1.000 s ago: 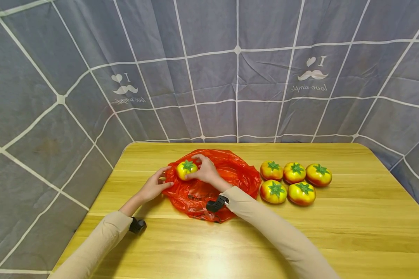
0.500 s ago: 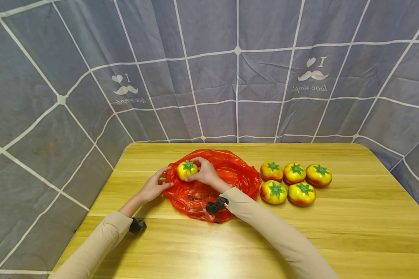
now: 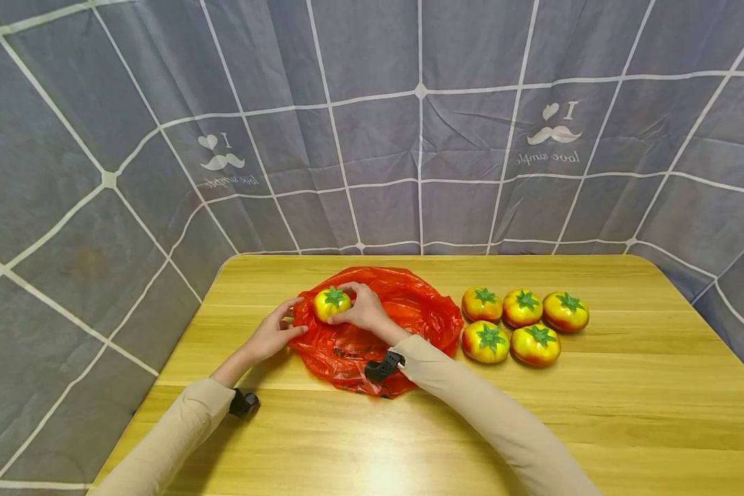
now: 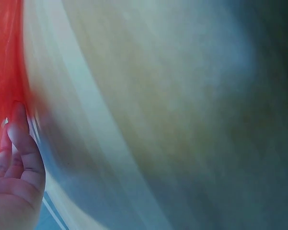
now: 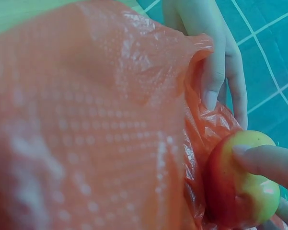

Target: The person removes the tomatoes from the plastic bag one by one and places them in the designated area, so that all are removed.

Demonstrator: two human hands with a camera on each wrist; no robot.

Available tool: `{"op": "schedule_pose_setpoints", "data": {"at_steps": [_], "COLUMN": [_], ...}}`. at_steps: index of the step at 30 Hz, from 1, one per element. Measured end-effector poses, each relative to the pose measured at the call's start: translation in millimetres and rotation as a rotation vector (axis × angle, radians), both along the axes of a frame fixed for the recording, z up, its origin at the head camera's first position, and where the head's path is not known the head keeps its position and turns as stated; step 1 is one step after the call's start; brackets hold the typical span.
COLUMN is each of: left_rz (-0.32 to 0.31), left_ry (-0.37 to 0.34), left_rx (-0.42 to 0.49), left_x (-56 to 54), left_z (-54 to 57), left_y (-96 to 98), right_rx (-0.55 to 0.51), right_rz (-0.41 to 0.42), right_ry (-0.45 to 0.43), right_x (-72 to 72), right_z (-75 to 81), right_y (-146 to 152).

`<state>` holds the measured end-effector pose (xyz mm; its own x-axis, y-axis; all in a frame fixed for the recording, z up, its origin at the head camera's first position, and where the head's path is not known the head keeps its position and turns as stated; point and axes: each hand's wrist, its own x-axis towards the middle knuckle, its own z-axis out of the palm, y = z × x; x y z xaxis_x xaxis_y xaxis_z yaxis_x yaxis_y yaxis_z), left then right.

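Note:
An open red plastic bag lies on the table, its mouth facing up. At its left rim my left hand holds the film with thumb and fingers. In the left wrist view that hand touches the red film at the frame's edge. My right hand reaches across the bag and grips a yellow-red tomato with a green leafy top, over the bag's left part. The right wrist view shows the thumb pressed on the tomato, with the left fingers close behind it.
Several similar tomatoes stand in two rows right of the bag, the nearest close to its rim. The wooden table reaches back to a grey checked curtain. Each wrist carries a black strap.
Hardly anything differs. The right hand has shifted very slightly, with the tomato still in its grip. The left hand stays at the bag's rim.

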<state>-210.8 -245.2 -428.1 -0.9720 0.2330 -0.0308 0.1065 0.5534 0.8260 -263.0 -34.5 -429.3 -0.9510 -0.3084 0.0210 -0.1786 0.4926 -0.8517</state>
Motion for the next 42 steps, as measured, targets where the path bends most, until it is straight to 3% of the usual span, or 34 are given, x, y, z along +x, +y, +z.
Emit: {"op": "schedule_pose_setpoints", "data": {"at_steps": [7, 10, 14, 17, 22, 29, 42], "left_rz": [0.001, -0.002, -0.008, -0.025, -0.051, -0.008, 0.009], "left_ry": [-0.002, -0.003, -0.003, 0.035, 0.101, 0.026, 0.024], "left_rx": [0.021, 0.024, 0.029, 0.036, 0.044, 0.023, -0.001], "left_x": [-5.5, 0.3, 1.0, -3.5, -2.5, -4.5, -6.0], "left_z": [-12.2, -3.1, -1.4, -10.9, -13.4, -13.3, -11.9], "left_y": [-4.3, 0.5, 1.7, -3.2, -5.9, -3.7, -3.1], "right_rx": [-0.004, -0.013, -0.038, -0.060, -0.079, -0.106, -0.096], "right_rz": [-0.023, -0.026, -0.019, -0.005, 0.003, 0.007, 0.052], "right_ry": [0.010, 0.006, -0.005, -0.016, -0.035, -0.053, 0.016], "right_x": [1.4, 1.3, 1.5, 2.3, 3.8, 2.9, 9.4], "right_z": [-3.5, -3.2, 0.7, 5.3, 11.1, 13.5, 26.4], "right_y": [1, 1, 3, 4, 7, 11, 22]}}
